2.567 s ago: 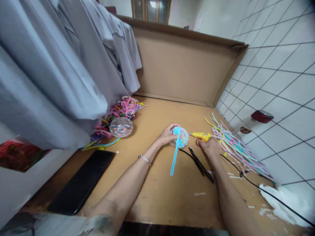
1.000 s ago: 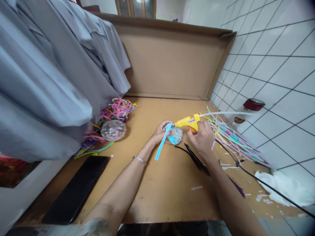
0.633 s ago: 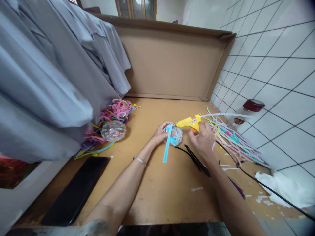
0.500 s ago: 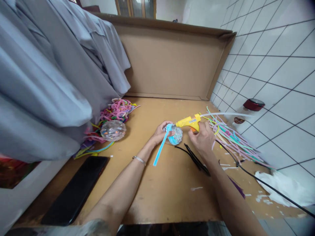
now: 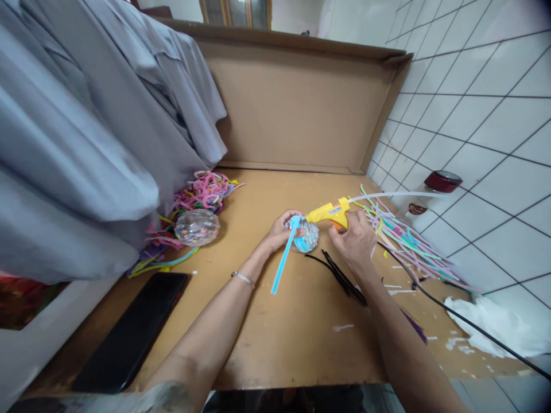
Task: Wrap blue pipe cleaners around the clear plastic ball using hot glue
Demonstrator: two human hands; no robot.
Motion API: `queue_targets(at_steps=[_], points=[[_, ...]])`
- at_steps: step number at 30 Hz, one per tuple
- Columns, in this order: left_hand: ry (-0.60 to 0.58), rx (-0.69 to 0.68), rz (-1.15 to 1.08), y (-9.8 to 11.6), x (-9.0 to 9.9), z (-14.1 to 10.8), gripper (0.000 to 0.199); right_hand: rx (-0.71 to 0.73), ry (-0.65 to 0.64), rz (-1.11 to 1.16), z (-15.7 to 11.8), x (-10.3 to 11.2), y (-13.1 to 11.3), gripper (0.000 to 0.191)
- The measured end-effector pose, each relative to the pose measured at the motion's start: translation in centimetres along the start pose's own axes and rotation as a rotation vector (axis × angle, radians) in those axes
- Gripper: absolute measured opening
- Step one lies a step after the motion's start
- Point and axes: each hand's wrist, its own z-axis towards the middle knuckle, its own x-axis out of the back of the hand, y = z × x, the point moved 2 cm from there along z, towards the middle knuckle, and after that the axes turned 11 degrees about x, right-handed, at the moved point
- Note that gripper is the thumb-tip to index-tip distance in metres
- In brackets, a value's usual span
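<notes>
My left hand [image 5: 279, 232] is closed around a clear, faceted round container [image 5: 310, 236] near the middle of the table. A light-blue strip [image 5: 283, 264] lies over the container, and its loose end hangs down toward me. In my right hand [image 5: 355, 238] is a yellow glue gun [image 5: 329, 213], its nozzle at the upper side of the container beside the strip. My right fingers are wrapped around the handle at the orange trigger. A long translucent glue stick [image 5: 396, 195] sticks out of the gun's back. My left fingers partly hide the container.
Black strips [image 5: 342, 278] lie between my forearms. Coloured pipe cleaners [image 5: 417, 246] and a red-lidded jar [image 5: 443, 181] are at right, with a black cord [image 5: 456, 321] and white tissue [image 5: 495, 327]. A clear ball [image 5: 197, 228], a pink pile [image 5: 209, 192] and a black phone [image 5: 133, 332] are at left.
The loose end of the light-blue strip has shifted slightly right and toward me. Both hands keep their hold, and the nozzle stays at the container.
</notes>
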Motion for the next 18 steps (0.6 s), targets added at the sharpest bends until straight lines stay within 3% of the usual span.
queue_targets(at_steps=[18], points=[[-0.017, -0.018, -0.007, 0.19, -0.06, -0.09, 0.057, -0.009, -0.015, 0.020, 0.07, 0.14, -0.04, 0.027]])
